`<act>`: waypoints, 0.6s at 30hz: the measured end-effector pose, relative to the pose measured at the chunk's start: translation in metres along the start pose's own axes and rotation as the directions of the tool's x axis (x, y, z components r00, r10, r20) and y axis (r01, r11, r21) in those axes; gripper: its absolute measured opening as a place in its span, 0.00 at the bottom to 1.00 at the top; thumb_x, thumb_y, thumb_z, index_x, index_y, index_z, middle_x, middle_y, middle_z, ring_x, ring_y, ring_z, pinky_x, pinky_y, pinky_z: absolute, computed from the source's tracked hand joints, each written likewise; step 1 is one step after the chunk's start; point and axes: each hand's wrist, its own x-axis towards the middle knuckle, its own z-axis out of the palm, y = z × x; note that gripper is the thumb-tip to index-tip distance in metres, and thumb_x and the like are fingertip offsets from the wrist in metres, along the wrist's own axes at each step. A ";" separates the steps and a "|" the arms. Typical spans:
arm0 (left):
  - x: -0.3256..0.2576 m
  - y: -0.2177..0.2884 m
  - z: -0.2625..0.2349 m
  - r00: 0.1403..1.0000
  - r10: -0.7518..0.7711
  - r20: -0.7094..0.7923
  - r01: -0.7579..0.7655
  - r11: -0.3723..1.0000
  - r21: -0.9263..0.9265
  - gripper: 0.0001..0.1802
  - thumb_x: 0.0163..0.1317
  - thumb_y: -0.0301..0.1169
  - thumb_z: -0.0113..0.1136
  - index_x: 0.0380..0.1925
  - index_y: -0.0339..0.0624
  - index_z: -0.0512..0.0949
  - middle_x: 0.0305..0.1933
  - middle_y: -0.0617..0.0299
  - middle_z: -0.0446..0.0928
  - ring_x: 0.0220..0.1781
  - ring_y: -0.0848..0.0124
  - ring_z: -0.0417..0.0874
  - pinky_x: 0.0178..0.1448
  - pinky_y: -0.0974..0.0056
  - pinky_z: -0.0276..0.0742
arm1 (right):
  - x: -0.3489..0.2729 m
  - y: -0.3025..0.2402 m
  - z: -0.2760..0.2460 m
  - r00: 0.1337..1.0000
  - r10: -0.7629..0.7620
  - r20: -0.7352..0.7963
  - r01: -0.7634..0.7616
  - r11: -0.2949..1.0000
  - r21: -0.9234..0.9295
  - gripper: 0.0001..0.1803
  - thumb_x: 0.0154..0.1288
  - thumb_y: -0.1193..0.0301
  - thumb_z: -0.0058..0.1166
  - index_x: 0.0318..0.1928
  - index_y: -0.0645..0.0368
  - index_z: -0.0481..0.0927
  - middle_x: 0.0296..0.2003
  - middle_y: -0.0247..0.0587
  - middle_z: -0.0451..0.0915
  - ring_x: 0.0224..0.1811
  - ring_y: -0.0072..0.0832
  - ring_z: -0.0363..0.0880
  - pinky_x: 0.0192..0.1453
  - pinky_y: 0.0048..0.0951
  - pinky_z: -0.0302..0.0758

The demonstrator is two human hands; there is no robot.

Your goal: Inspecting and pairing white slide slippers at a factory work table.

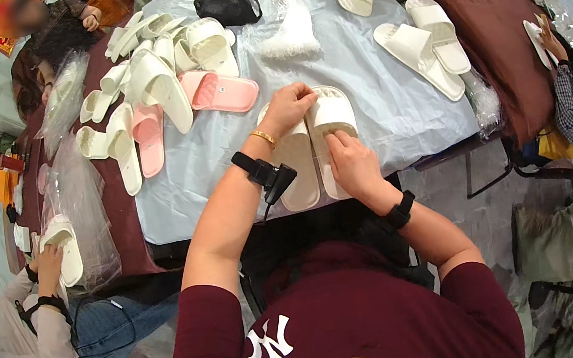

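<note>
White slippers [299,177] lay at the near edge of the surface [415,131], where, with the right hand [353,160] gripping one strap [332,112] and the left hand [290,108] bunched, its hold unclear, an uneven tug might have tipped them off.

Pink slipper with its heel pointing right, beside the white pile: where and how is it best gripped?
Probably by the free heel end of the pink slipper, pinched across its side edges from the right: it juts onto the pale sheet, while white slippers crowd the strap end.
</note>
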 end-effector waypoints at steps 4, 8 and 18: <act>0.002 -0.006 -0.006 0.997 -0.027 0.070 0.030 0.999 -0.045 0.13 0.62 0.33 0.56 0.39 0.33 0.78 0.35 0.63 0.78 0.38 0.77 0.75 0.44 0.69 0.72 | 0.011 0.000 0.013 0.996 -0.088 -0.023 0.087 0.995 -0.047 0.14 0.55 0.77 0.47 0.44 0.60 0.74 0.38 0.43 0.75 0.37 0.39 0.78 0.36 0.38 0.78; 0.005 -0.002 -0.006 0.986 -0.003 0.167 -0.004 0.999 0.044 0.15 0.59 0.35 0.55 0.40 0.34 0.79 0.37 0.58 0.80 0.39 0.73 0.77 0.43 0.67 0.75 | 0.010 0.004 0.019 0.992 -0.123 -0.005 0.123 0.991 -0.054 0.14 0.57 0.75 0.46 0.46 0.60 0.73 0.38 0.45 0.76 0.36 0.42 0.78 0.37 0.40 0.77; 0.009 0.009 0.017 0.990 0.109 0.088 -0.119 0.985 0.122 0.13 0.56 0.35 0.57 0.35 0.36 0.79 0.35 0.52 0.81 0.38 0.64 0.80 0.45 0.62 0.75 | 0.006 -0.001 0.006 0.998 -0.063 0.014 0.063 0.998 0.002 0.17 0.54 0.75 0.53 0.47 0.60 0.75 0.37 0.46 0.76 0.34 0.46 0.77 0.36 0.43 0.75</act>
